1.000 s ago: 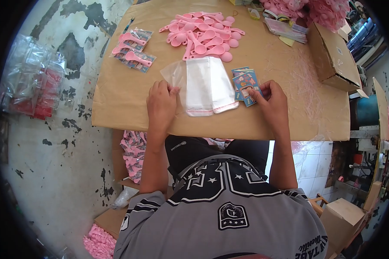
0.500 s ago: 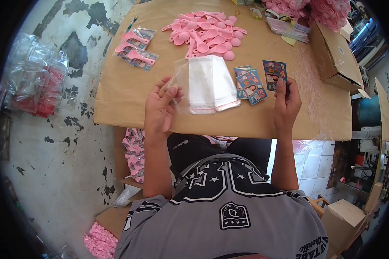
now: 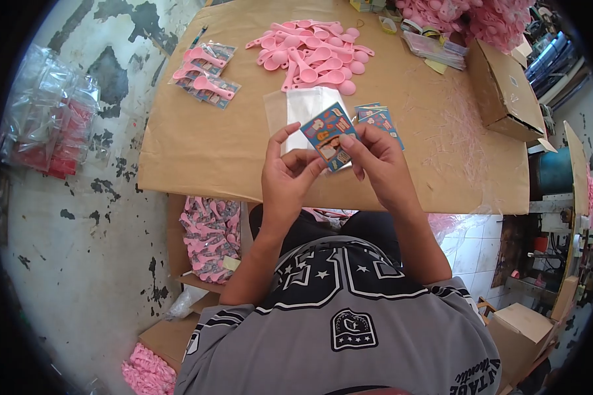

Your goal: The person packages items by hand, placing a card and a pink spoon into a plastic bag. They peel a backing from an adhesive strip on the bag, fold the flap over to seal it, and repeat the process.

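A small blue printed card (image 3: 328, 131) is tilted up between my two hands over the table. My right hand (image 3: 382, 158) pinches its right side, thumb on the printed face. Around the card's left and lower edges, my left hand (image 3: 290, 171) has its thumb and fingers closed; whether clear film is also between them I cannot make out. Behind the card lie clear plastic bags (image 3: 303, 102), partly covered by it and my hands. More printed cards (image 3: 385, 122) lie stacked just past my right hand.
Pink measuring spoons (image 3: 316, 56) are heaped at the far middle of the brown-covered table (image 3: 211, 151). Bagged spoons with cards (image 3: 207, 76) lie at left. A cardboard box (image 3: 507, 89) stands at the right edge. Below the table, a box holds packed spoons (image 3: 211, 237).
My right hand has brought the card leftward to the middle. My left hand has moved right from beside the clear bags to meet the card.
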`<state>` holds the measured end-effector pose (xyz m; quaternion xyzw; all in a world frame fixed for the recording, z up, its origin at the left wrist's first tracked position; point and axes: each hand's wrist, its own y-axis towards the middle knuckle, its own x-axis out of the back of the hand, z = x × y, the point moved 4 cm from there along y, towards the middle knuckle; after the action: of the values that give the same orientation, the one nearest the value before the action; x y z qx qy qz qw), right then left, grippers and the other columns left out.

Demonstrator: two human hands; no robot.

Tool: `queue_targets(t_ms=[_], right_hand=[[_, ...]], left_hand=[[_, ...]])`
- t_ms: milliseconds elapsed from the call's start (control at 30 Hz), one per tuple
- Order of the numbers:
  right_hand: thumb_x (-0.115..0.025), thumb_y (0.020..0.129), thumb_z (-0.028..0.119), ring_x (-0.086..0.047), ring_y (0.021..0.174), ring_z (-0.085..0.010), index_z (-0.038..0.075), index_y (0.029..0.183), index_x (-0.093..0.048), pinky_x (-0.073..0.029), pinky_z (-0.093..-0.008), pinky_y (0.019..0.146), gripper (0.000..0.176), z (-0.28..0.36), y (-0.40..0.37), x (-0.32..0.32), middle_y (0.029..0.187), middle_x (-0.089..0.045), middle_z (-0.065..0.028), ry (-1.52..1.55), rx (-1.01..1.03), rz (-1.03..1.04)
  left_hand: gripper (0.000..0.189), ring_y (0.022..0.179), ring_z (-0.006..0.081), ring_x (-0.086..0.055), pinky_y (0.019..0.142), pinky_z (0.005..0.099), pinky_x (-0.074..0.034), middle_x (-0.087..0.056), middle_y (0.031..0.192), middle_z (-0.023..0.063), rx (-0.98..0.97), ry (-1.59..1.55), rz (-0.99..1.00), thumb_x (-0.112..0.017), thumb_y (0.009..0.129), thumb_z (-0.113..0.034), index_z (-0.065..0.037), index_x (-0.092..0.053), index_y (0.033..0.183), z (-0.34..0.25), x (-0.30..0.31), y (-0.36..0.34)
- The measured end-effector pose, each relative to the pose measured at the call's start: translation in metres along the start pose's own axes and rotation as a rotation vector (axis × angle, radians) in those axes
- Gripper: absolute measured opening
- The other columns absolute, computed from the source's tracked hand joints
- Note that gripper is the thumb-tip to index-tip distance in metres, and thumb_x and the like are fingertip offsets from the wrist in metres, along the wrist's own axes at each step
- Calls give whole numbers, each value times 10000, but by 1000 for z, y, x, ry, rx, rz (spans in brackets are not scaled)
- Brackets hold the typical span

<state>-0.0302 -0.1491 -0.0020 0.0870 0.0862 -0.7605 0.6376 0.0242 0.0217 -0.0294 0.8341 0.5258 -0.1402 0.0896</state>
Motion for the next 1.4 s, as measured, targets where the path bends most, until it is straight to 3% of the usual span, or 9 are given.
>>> queue_targets(t_ms=[100, 267, 300, 467, 667, 767, 967, 1233, 1400], right_hand=[[-694, 1033, 267, -550, 685, 3, 20, 1033, -707, -417, -199, 573, 247, 10, 4, -5, 822, -672, 33, -115, 120, -37], [-712, 1010, 251, -486, 637, -14, -5, 998, -710, -367, -224, 549, 257, 9, 8, 6, 751, -630, 44, -198, 173, 51], [-688, 1039, 184, -594, 819, -22, 9, 1039, -697, -474, -211, 681, 176, 15, 7, 10, 901, -679, 23, -260, 88, 100], [-665, 1053, 209, -555, 740, -7, 6, 1111, -675, -455, -203, 635, 211, 25, 16, 17, 852, -649, 43, -311, 189, 114], [-644, 1056, 176, -550, 697, -32, 3, 1168, -661, -452, -205, 616, 207, 24, 5, 41, 881, -648, 7, -82, 331, -261], [-647, 1050, 145, -557, 704, -34, 4, 1183, -659, -456, -202, 623, 194, 16, -12, 43, 883, -650, 18, -97, 264, -269], [-679, 1036, 151, -572, 705, -30, 13, 1218, -636, -464, -200, 631, 232, -15, -28, 29, 883, -666, 8, -113, 1, -134], [-658, 1053, 169, -604, 722, -40, -12, 1218, -642, -485, -209, 644, 245, -23, -19, 7, 864, -666, 5, -93, 56, -127], [-664, 1047, 161, -627, 743, -63, -42, 1257, -635, -511, -226, 663, 293, -22, -16, 15, 872, -672, -8, -227, -89, 43]], left_hand=[[672, 973, 142, -705, 912, 282, -553, -733, 1016, 109, -7, 63, -5, -764, 930, 0, 0, -390, 1489, 5, -7, -9], [433, 1055, 197, -707, 956, 341, -553, -734, 1116, 143, 311, -142, 243, -685, 1026, -162, 6, -510, 1383, 16, -1, -15], [411, 1067, 202, -708, 962, 344, -555, -734, 1137, 152, 330, -116, 293, -673, 1035, -171, 11, -523, 1372, 16, -1, -17], [306, 1050, 237, -735, 930, 359, -594, -731, 1191, 188, 425, -49, 412, -650, 1049, -170, 41, -626, 1270, 15, -18, -17], [296, 1117, 255, -726, 966, 375, -604, -729, 1217, 166, 173, -272, 20, -635, 1061, -174, 9, -624, 1292, 8, -4, 11], [316, 1187, 261, -701, 1003, 378, -587, -703, 1297, 166, 71, -374, -124, -624, 1067, -178, -5, -607, 1330, -3, 5, 22], [340, 1247, 239, -665, 1032, 355, -563, -667, 1364, 181, 24, -419, -80, -613, 1070, -173, -10, -583, 1367, -4, -9, 24], [357, 1094, 177, -716, 933, 319, -587, -711, 1275, 176, -14, -392, -43, -634, 1058, -137, 27, -582, 1370, 3, -13, 18], [332, 983, 146, -734, 853, 266, -594, -749, 1153, 144, -16, -375, -26, -652, 1046, -118, 36, -614, 1337, 2, -10, 13]])
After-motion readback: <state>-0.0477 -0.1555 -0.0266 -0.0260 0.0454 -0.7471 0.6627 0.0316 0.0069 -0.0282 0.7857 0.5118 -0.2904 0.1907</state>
